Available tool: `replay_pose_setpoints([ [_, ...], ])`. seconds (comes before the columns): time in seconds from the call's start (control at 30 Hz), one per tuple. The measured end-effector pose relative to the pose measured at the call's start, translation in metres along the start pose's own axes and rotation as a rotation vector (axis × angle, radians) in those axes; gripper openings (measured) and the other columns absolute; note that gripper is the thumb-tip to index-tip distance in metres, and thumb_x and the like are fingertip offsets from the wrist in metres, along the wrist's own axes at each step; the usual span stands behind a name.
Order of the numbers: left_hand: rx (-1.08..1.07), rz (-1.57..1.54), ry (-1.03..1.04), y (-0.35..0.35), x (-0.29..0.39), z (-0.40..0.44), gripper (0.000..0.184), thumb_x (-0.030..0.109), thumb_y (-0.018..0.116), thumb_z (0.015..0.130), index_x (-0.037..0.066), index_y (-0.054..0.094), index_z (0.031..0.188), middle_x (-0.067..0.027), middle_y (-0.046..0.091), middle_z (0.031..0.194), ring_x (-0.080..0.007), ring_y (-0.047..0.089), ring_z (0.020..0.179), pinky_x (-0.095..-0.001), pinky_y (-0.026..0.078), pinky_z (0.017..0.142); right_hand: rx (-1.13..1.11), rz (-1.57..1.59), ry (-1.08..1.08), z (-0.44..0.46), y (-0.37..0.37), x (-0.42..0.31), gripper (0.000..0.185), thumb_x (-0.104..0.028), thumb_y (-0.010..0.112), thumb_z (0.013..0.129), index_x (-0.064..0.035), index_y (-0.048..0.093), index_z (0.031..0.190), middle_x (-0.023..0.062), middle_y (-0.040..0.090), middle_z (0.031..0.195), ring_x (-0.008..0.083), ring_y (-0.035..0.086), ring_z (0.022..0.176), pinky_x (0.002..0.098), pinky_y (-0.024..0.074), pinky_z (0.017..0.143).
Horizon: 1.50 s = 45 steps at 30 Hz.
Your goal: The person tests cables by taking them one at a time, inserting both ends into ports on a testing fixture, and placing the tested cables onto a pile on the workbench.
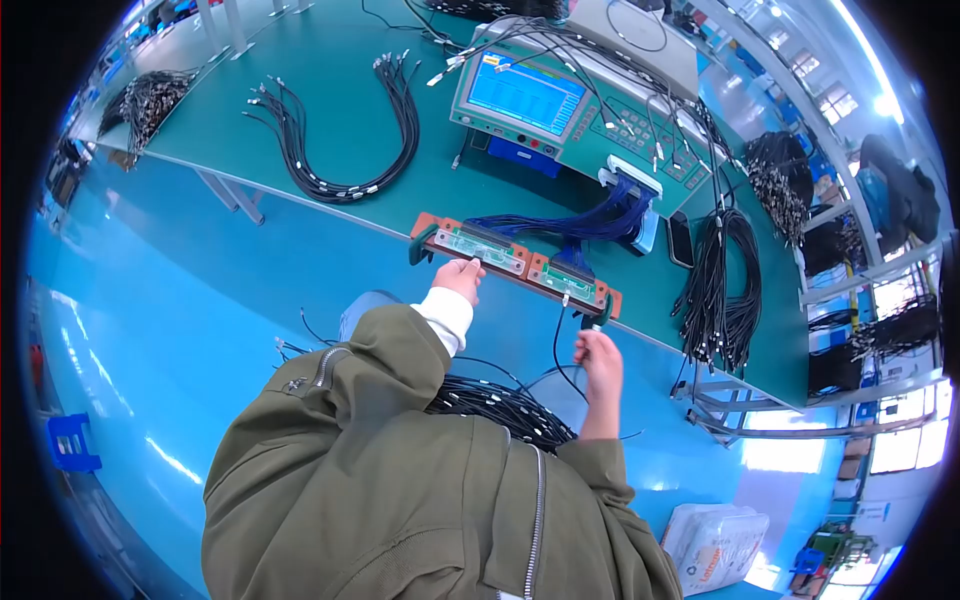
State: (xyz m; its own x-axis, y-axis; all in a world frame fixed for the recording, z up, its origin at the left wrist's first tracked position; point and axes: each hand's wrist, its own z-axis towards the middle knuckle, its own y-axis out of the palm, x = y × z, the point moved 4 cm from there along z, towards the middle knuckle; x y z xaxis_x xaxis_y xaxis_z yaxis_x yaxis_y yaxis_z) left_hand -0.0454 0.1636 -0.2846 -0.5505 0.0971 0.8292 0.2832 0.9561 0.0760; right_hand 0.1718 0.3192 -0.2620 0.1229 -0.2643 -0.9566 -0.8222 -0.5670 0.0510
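Observation:
My left hand (459,279) is closed at the front edge of the left green circuit board (480,248), its fingertips pinched on something too small to make out. The right green circuit board (565,283) sits beside it on the same orange-brown fixture (428,222), clamped at the table edge. A black cable (556,345) hangs from a white connector (565,299) at the right board. My right hand (598,352) is closed just below the right clamp (597,316); what it holds, if anything, is hidden. Blue wires (560,225) run from the boards to the tester (540,100).
A U-shaped black cable bundle (345,190) lies on the green table (300,50) at the left. A phone (680,240) and another cable bundle (735,290) lie at the right. More cables (500,405) rest on my lap. A wrapped package (716,545) stands on the floor.

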Motion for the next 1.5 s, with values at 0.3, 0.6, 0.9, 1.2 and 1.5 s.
replay_pose_setpoints([
  [0.3, 0.052, 0.976, 0.494, -0.168, 0.036, 0.020, 0.024, 0.005, 0.045, 0.075, 0.005, 0.060, 0.094, -0.0127, 0.061, 0.087, -0.0275, 0.058, 0.076, -0.0351, 0.048, 0.072, 0.882, -0.289, -0.404, -0.139, -0.294, 0.012, 0.017, -0.009, 0.044, 0.082, -0.0026, 0.053, 0.095, 0.0080, 0.054, 0.082, 0.0154, 0.049, 0.069, 0.0247, 0.0428, 0.064],
  [0.6, 0.964, 1.519, -0.051, -0.326, -0.035, 0.032, 0.014, 0.013, 0.045, 0.078, 0.010, 0.056, 0.086, -0.0119, 0.056, 0.088, -0.0274, 0.053, 0.082, -0.0355, 0.044, 0.073, 0.070, -1.304, 0.950, -0.208, -0.367, 0.099, 0.019, -0.014, 0.047, 0.076, -0.0037, 0.057, 0.088, 0.0083, 0.055, 0.065, 0.0185, 0.050, 0.055, 0.0299, 0.0422, 0.050],
  [0.9, 0.546, 1.076, 1.191, -0.159, 0.130, 0.047, 0.026, 0.022, 0.056, 0.074, 0.010, 0.060, 0.097, -0.0051, 0.059, 0.097, -0.0237, 0.050, 0.093, -0.0320, 0.038, 0.083, 0.315, -0.981, 0.170, -0.097, -0.235, -0.015, 0.031, -0.018, 0.049, 0.079, -0.0020, 0.052, 0.105, 0.0096, 0.057, 0.082, 0.0161, 0.053, 0.068, 0.0258, 0.0428, 0.064],
  [1.2, 0.533, 1.164, 1.189, -0.141, 0.140, 0.082, 0.015, 0.023, 0.059, 0.074, 0.011, 0.066, 0.081, 0.0004, 0.063, 0.086, -0.0142, 0.053, 0.091, -0.0291, 0.037, 0.082, -0.070, -0.590, -0.074, -0.074, -0.120, -0.036, 0.028, -0.009, 0.044, 0.082, -0.0014, 0.049, 0.108, 0.0092, 0.056, 0.091, 0.0171, 0.053, 0.080, 0.0258, 0.0416, 0.071],
  [1.5, -0.179, 0.314, 1.201, -0.105, 0.159, -0.040, 0.013, 0.010, 0.061, 0.072, 0.002, 0.063, 0.081, -0.0043, 0.063, 0.080, -0.0170, 0.057, 0.075, -0.0256, 0.043, 0.067, -0.469, 0.737, -0.102, -0.053, -0.019, -0.045, 0.034, -0.020, 0.043, 0.087, 0.0065, 0.048, 0.107, 0.0171, 0.056, 0.092, 0.0226, 0.053, 0.084, 0.0290, 0.0418, 0.077],
])
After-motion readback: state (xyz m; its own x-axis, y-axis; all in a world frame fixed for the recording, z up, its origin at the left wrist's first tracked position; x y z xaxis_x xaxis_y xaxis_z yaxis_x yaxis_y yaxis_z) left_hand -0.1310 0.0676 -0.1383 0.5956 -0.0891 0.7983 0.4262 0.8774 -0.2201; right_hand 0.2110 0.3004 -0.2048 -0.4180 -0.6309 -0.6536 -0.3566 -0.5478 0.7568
